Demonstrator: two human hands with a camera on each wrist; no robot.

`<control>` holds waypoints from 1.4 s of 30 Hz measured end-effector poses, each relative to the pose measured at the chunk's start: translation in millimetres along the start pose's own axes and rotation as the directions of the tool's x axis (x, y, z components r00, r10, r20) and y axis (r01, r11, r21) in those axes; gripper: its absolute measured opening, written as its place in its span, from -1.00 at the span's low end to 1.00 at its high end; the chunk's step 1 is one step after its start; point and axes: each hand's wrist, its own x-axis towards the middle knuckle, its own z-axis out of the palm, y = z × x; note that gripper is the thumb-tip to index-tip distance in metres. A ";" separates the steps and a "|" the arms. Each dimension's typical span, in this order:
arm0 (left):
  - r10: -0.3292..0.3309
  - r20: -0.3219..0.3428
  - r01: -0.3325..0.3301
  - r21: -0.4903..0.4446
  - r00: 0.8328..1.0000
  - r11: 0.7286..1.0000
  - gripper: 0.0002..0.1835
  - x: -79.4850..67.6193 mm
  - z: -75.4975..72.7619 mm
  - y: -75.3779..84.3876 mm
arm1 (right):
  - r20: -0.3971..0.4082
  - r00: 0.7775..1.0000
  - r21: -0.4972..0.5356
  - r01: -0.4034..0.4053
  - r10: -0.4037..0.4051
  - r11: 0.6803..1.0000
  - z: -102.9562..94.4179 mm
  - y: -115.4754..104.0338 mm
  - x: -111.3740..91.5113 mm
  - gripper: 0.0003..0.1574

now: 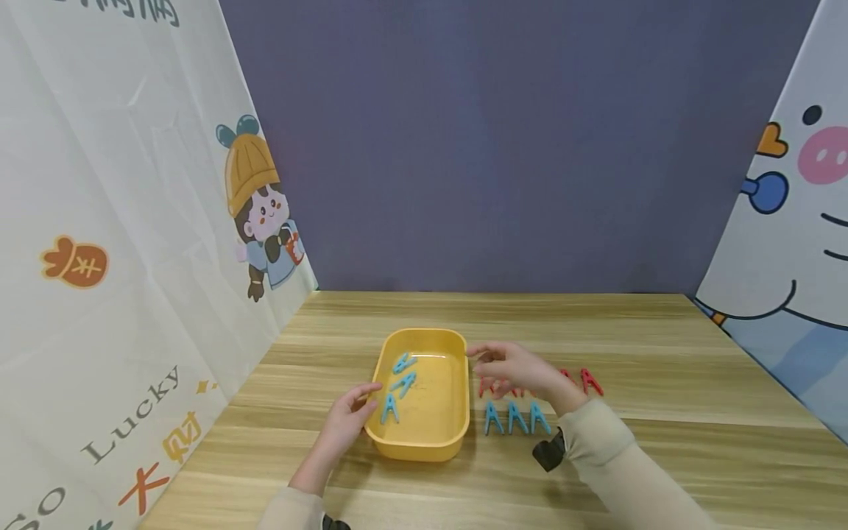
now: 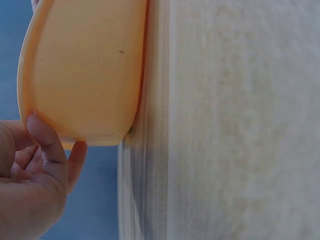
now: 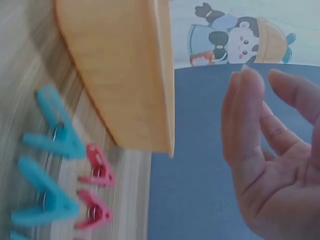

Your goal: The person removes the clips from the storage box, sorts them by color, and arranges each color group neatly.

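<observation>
A yellow plastic basin [image 1: 424, 442] stands on the table with three blue clothespins [image 1: 389, 408] lying inside along its left part. My left hand [image 1: 347, 418] holds its left rim; in the left wrist view the fingers [image 2: 47, 142] bend about the wall. Over the basin's right edge hovers my right hand [image 1: 513, 368], its fingers loosely bent and nothing between thumb and fingertips in the right wrist view. Under and beside that hand, three blue clothespins [image 1: 515, 418] stand in a row, with several red clothespins [image 1: 589, 381] in a row behind, partly hidden by it.
The wooden table [image 1: 662, 383] runs back to a dark blue partition [image 1: 503, 147]. Printed white sheets hang at the left [image 1: 146, 221] and right [image 1: 795, 243]. A black strap device [image 1: 550, 450] sits at the right wrist.
</observation>
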 end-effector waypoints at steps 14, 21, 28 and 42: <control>0.002 -0.004 -0.002 0.000 1.000 1.000 -0.67 -1.5 0.9 2.4 | 0.064 0.997 0.072 0.027 -0.032 0.997 28.3 -11.1 21.6 -0.47; -0.005 0.001 0.005 -0.001 1.000 1.000 -0.67 -1.1 2.0 2.9 | 0.062 0.998 0.074 0.008 -0.013 0.997 38.7 -12.0 27.3 -0.47; -0.005 -0.005 0.005 -0.001 1.000 1.000 -0.67 -0.6 1.8 1.6 | 0.081 0.997 0.098 -0.003 -0.005 0.995 52.4 -11.1 34.1 -0.45; 0.013 0.004 -0.013 -0.016 1.000 1.000 -0.66 0.1 0.8 -1.0 | 0.083 0.996 0.072 -0.021 0.015 0.997 81.4 -9.4 51.9 -0.46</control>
